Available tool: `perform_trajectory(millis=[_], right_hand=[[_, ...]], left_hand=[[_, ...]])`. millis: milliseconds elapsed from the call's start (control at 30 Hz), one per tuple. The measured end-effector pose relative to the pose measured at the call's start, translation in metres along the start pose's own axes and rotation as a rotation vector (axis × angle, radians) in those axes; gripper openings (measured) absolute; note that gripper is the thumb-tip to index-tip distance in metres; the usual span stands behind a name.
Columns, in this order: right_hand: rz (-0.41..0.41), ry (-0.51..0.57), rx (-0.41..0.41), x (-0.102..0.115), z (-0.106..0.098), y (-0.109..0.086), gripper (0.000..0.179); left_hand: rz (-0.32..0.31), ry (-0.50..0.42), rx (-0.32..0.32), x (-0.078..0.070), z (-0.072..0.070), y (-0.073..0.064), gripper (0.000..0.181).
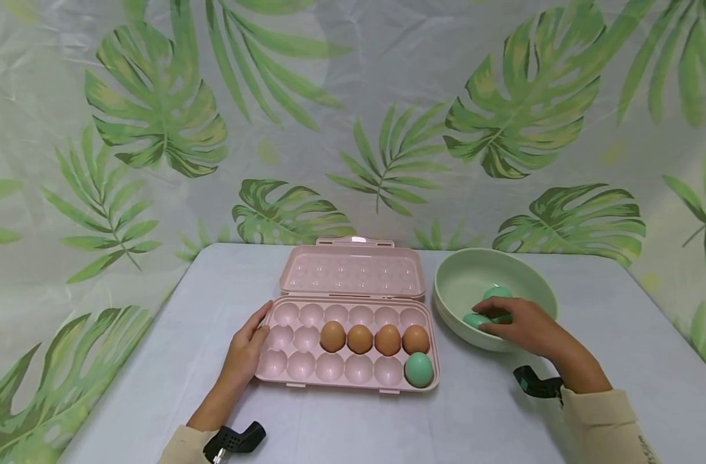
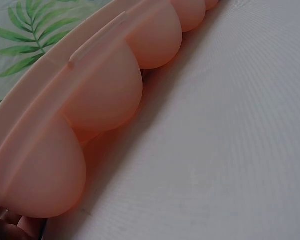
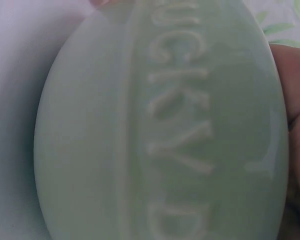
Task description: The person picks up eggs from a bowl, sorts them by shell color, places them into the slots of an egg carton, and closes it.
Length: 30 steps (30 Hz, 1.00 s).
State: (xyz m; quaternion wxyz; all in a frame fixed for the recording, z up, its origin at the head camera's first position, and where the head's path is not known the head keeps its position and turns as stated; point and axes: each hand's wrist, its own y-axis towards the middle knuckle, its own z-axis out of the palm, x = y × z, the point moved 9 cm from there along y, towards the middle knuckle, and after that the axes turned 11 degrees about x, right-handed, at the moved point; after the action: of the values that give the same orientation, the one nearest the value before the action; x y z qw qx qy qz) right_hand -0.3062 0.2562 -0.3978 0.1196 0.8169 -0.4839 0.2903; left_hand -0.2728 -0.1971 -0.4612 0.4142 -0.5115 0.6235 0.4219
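A pink plastic egg box (image 1: 349, 380) lies with its lid (image 1: 353, 270) folded back. Brown eggs (image 1: 360, 339) fill part of its middle row, and one green egg (image 1: 419, 370) sits in the front right hollow. My left hand (image 1: 249, 341) grips the box's left edge. In the left wrist view the box's rounded underside (image 2: 105, 90) fills the upper left. My right hand (image 1: 521, 325) reaches over the rim of the pale green bowl (image 1: 454, 283), pinching a green egg (image 1: 476, 320) there. Another green egg (image 1: 498, 292) lies behind its fingers.
All stands on a table with a white cloth (image 1: 341, 425). A leaf-patterned sheet (image 1: 387, 77) hangs behind the table's back edge. Raised letters (image 3: 180, 100) on the bowl's outer wall show in the right wrist view. Each wrist wears a black camera (image 1: 535, 381).
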Motion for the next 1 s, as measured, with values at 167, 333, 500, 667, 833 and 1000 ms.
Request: perform_trajectory(millis=[167,333,500,667,833,1000], right_hand=[[0.012,-0.015,0.028,0.0000,0.0016,0.0015,0.031],[0.019,-0.029,0.057,-0.0005,0.0021,0.0033,0.034],[0.026,-0.033,0.077,-0.0020,0.0032,0.0049,0.036],[0.022,-0.029,0.092,-0.0018,0.0047,0.0063,0.038],[0.023,-0.032,0.095,-0.0033,0.0049,0.0082,0.035],[0.015,-0.036,0.103,-0.0035,0.0053,0.0096,0.031]], left_hand=[[-0.002,0.000,-0.002,0.0002,-0.0005,-0.0007,0.045],[-0.007,0.001,-0.008,0.0021,-0.0011,-0.0004,0.045],[-0.010,0.006,-0.008,0.0026,-0.0010,0.0001,0.045],[-0.005,0.001,-0.004,0.0029,-0.0009,0.0005,0.045],[0.020,-0.003,-0.004,0.0018,-0.0011,0.0009,0.045],[0.019,-0.013,-0.001,0.0033,-0.0010,0.0009,0.045]])
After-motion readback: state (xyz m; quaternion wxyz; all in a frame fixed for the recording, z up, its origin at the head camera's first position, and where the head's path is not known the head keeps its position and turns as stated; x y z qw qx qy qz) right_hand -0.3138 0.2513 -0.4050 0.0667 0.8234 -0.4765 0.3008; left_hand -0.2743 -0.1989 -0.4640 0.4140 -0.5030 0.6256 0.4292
